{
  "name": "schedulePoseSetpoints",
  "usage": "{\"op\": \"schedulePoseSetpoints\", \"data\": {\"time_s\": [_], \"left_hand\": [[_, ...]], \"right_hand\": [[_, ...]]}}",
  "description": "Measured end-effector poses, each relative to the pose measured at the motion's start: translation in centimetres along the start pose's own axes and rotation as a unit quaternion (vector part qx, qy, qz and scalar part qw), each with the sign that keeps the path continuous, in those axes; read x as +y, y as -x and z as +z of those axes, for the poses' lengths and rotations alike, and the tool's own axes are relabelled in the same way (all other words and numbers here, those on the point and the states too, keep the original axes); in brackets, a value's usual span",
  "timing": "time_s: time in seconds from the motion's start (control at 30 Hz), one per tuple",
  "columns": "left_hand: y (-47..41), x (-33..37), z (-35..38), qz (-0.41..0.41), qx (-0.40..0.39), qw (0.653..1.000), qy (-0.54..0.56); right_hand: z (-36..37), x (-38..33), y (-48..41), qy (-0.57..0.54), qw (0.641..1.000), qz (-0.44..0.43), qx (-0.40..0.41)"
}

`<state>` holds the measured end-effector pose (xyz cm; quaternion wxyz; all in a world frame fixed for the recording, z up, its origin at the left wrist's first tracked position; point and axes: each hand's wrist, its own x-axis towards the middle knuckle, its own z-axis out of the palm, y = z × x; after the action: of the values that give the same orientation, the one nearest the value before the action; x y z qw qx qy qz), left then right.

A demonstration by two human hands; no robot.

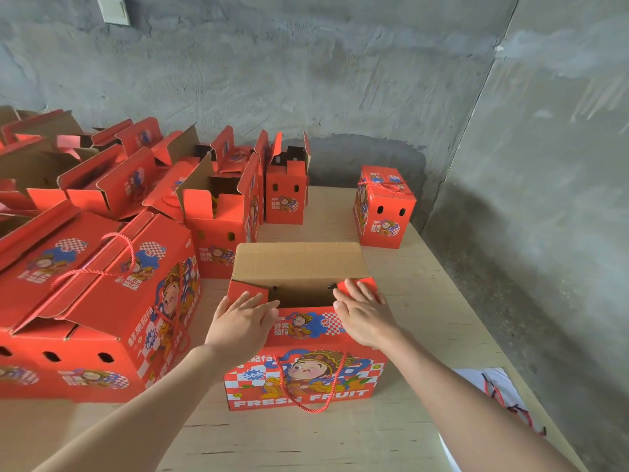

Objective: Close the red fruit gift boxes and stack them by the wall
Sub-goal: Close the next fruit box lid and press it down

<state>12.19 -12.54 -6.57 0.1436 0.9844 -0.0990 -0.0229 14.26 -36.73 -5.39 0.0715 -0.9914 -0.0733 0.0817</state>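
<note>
Red cardboard crowds the left of the frame: a heap of open boxes (102, 185) runs from the upper left down to a big box (102, 301) at the lower left, which stands just beside the one you are working on.

In the lower centre is the fruit box (306, 379), its top open. Your left hand (243, 323) lies flat, fingers straight, pressing the left side flap (238, 289) down. Your right hand (362, 313) does the same on the right side flap (369, 284). Neither hand grips anything. The plain rear flap (299, 260) stands up behind them.

The likely trouble is spring-back: lift either palm to reach for the rear flap and that side flap may pop up and get trapped crooked. The rope handle (313, 407) hangs loose down the front and could snag as you lift.

An open box (218, 233) stands close behind on the left, so there is little room that way. Further right one closed box (384, 212) stands near the wall (340, 80), with bare tabletop (425, 301) between it and you; that looks the freest path. Mind the right edge of the tabletop, which runs near, and the white bag (476, 379) at the lower right.
</note>
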Motion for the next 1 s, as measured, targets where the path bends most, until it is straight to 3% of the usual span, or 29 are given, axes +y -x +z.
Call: {"op": "schedulePoseSetpoints", "data": {"time_s": [0.13, 0.27, 0.33, 0.4, 0.53, 0.7, 0.83, 0.9, 1.0], "left_hand": [[-1.6, 0.8, -0.5, -0.067, 0.072, 0.994, 0.043], [-2.9, -1.0, -1.6, -0.190, 0.040, 0.969, 0.150], [-3.6, -1.6, -2.0, -0.203, 0.012, 0.934, 0.294], [-3.9, -1.8, -1.8, -0.188, 0.025, 0.918, 0.349], [-4.2, -2.2, -1.1, -0.172, 0.051, 0.932, 0.314], [-4.3, -1.6, -1.3, -0.165, 0.075, 0.947, 0.266], [-3.6, -1.2, -1.2, -0.147, 0.151, 0.952, 0.223], [-3.1, -1.0, -1.1, -0.128, 0.205, 0.944, 0.226], [-2.1, -0.9, -1.1, -0.097, 0.277, 0.916, 0.273]], "right_hand": [[-0.1, 0.8, -0.2, -0.046, 0.992, 0.058, 0.103], [-0.8, 1.5, -0.7, -0.184, 0.977, 0.110, 0.015], [-0.8, 1.6, -0.9, -0.211, 0.970, 0.116, 0.015], [-0.7, 1.4, -1.0, -0.212, 0.970, 0.118, 0.030], [-0.2, 1.2, -0.9, -0.200, 0.970, 0.127, 0.049], [0.6, 1.2, 0.2, -0.216, 0.961, 0.113, 0.132], [1.1, 1.0, 0.3, -0.200, 0.955, 0.097, 0.197], [1.1, 0.8, 0.5, -0.242, 0.934, 0.097, 0.243], [0.8, 1.0, 1.6, -0.382, 0.869, 0.117, 0.293]]}}
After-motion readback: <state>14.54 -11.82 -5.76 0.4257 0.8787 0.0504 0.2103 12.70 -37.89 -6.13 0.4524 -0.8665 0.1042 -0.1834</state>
